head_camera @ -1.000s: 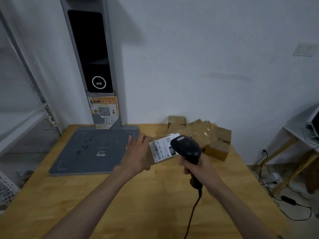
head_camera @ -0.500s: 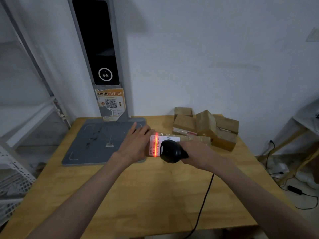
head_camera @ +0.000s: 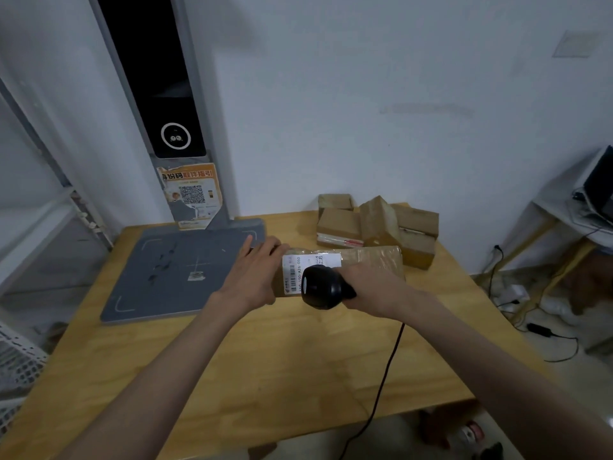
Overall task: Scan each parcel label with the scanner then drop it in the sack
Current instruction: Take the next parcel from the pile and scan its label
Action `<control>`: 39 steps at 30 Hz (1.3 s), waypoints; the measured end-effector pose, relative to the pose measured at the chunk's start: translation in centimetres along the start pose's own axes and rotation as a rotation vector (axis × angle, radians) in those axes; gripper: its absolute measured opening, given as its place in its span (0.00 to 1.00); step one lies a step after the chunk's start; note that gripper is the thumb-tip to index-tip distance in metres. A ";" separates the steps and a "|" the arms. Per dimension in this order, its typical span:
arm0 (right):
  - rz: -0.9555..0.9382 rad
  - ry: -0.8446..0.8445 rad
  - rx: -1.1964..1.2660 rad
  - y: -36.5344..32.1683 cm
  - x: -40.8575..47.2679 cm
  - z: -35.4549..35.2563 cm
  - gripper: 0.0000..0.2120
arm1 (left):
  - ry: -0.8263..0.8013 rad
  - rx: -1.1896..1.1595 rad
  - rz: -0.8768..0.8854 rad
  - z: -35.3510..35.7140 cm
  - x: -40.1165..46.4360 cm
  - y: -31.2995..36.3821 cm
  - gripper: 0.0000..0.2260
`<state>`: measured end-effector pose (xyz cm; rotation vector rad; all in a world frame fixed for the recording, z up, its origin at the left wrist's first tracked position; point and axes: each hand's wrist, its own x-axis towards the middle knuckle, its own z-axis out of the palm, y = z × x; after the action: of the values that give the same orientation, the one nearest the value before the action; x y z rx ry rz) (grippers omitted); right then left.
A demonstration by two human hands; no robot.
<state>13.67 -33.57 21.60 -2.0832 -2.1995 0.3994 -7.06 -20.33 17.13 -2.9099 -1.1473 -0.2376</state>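
Gone is the red beam; one scanner (head_camera: 321,287), five parcels (head_camera: 378,224).

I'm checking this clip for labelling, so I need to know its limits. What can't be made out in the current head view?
- Label: small print too small to read; its right part is hidden behind the scanner.
- Scanner grip: hidden inside the right hand.
- Left hand: its fingers on the parcel are hidden by the hand's back.
- Sack: not in view.
- Cable: cut off by the bottom edge.
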 end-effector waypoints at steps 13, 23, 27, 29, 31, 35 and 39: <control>0.559 0.400 0.852 7.9 -13.1 6.4 0.08 | -0.462 -0.754 -0.116 3.5 3.7 16.5 0.42; 0.972 0.998 1.267 10.1 -28.5 14.2 0.09 | -0.916 -0.670 0.101 7.1 -0.2 33.0 0.48; 1.130 1.084 1.294 9.4 -33.9 16.4 0.09 | -1.087 -0.537 0.229 7.3 -2.3 37.3 0.45; 1.186 1.100 1.315 8.7 -36.4 17.3 0.10 | -1.180 -0.440 0.306 7.0 -2.8 39.0 0.42; 1.231 1.101 1.329 8.0 -38.5 18.3 0.10 | -1.237 -0.334 0.382 6.6 -3.0 40.7 0.41; 1.325 1.111 1.399 7.1 -42.1 20.3 0.11 | -1.343 -0.184 0.479 6.0 -3.6 44.2 0.36; 1.395 1.127 1.533 6.6 -44.9 22.3 0.10 | -1.407 -0.055 0.546 6.8 -5.1 47.4 0.32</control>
<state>17.78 -80.71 3.77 -1.5419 0.4402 0.4602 22.39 -58.14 12.15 -3.0330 -0.1346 1.9688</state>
